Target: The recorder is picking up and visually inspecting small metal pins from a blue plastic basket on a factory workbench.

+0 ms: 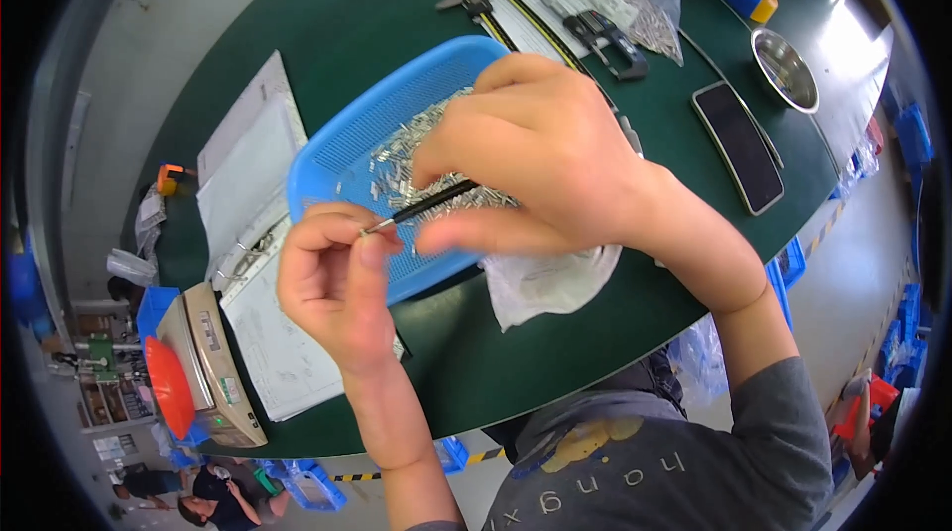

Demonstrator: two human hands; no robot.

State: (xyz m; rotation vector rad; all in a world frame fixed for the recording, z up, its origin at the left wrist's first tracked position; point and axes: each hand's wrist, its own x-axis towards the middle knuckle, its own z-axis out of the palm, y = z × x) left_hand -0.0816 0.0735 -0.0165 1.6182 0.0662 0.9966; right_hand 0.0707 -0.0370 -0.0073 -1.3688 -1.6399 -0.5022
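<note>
Over a blue perforated basket (342, 159), my left hand (342, 273) pinches a tiny part (369, 231) between thumb and fingertips. Its exact shape is too small to make out. My right hand (560, 149), slightly blurred, holds a thin black-handled tool (434, 200). The tool's slim metal tip meets the part at my left fingertips. Many small silvery metal pieces (397, 159) lie heaped in the basket, partly hidden behind my right hand. A white cloth or bag (545, 288) lies under my right wrist, by the basket's near side.
Calipers (595, 35) lie on papers at the back, beside a clear bag of metal pieces (640, 15). To the right are a phone (739, 146) and a steel bowl (783, 70). An opened binder (278, 333) and a scale (203, 362) with a red pan stand left.
</note>
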